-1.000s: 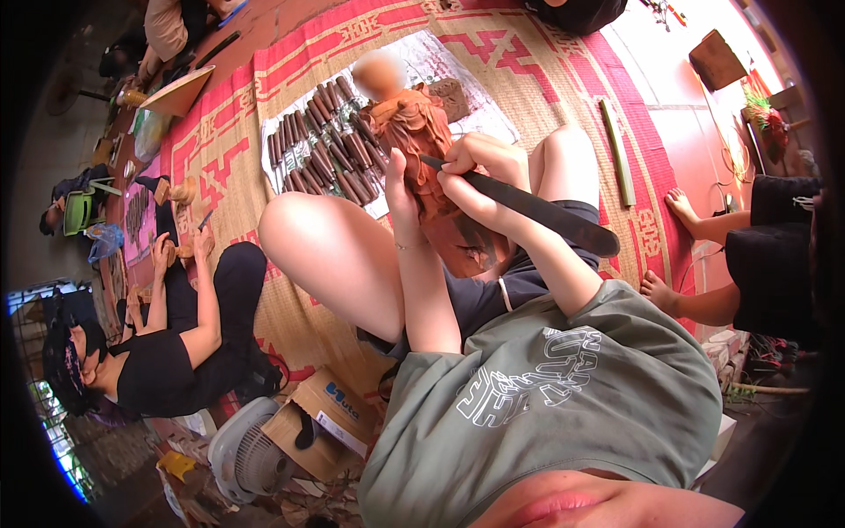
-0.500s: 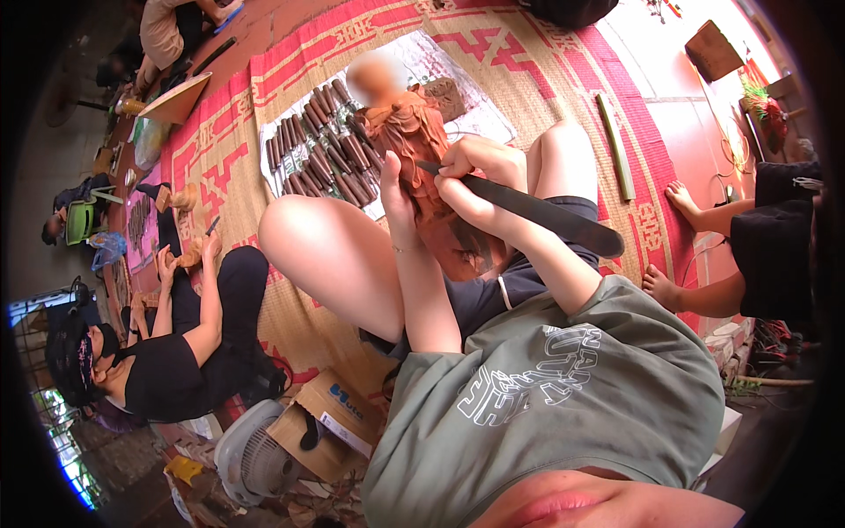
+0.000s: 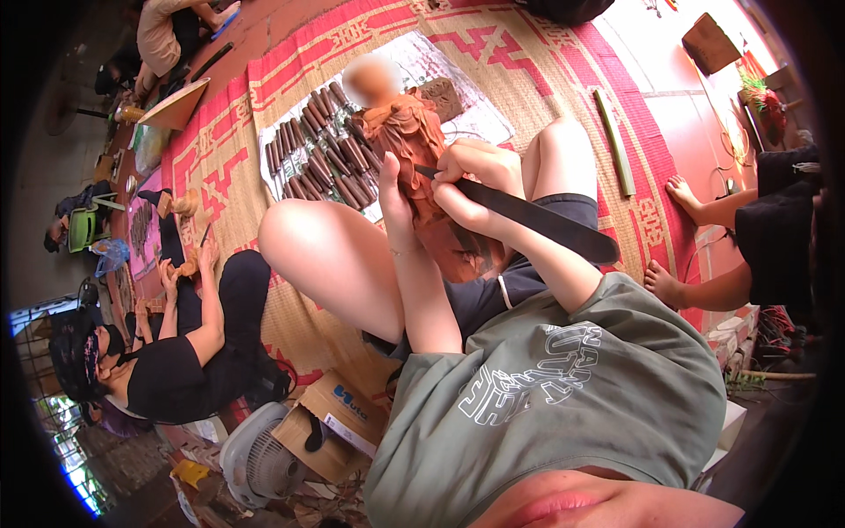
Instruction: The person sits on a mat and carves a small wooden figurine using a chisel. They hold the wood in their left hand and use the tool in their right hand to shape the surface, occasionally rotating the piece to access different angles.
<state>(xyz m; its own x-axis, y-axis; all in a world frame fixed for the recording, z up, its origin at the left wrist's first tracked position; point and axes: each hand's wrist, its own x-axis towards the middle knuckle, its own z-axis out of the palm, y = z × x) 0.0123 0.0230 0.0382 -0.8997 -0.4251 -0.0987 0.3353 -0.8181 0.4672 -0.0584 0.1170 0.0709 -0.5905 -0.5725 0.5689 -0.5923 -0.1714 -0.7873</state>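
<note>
A reddish-brown carved wooden figure (image 3: 412, 130) in draped robes leans between my knees, its base towards my lap. My left hand (image 3: 397, 189) is closed against its left side, thumb pointing up; the other fingers are mostly hidden behind the wood. My right hand (image 3: 480, 167) grips a long, dark carving knife (image 3: 546, 220), with fingers wrapped near its narrow end. The knife's thin tip meets the front of the figure, while its broad, rounded end reaches out over my right forearm and thigh.
Rows of dark-handled chisels (image 3: 317, 145) lie on a white sheet beyond my left knee, beside a carved block (image 3: 442, 99). A green strip (image 3: 614, 141) lies on the patterned mat (image 3: 220, 158). Left sits a co-worker (image 3: 180, 370) holding a pale carving; a fan (image 3: 264, 453) and cardboard box (image 3: 330, 422) are near.
My knife has shifted slightly, its broad end a little lower and to the left. My left hand stays on the figure. The co-worker's hands on the left have moved a little.
</note>
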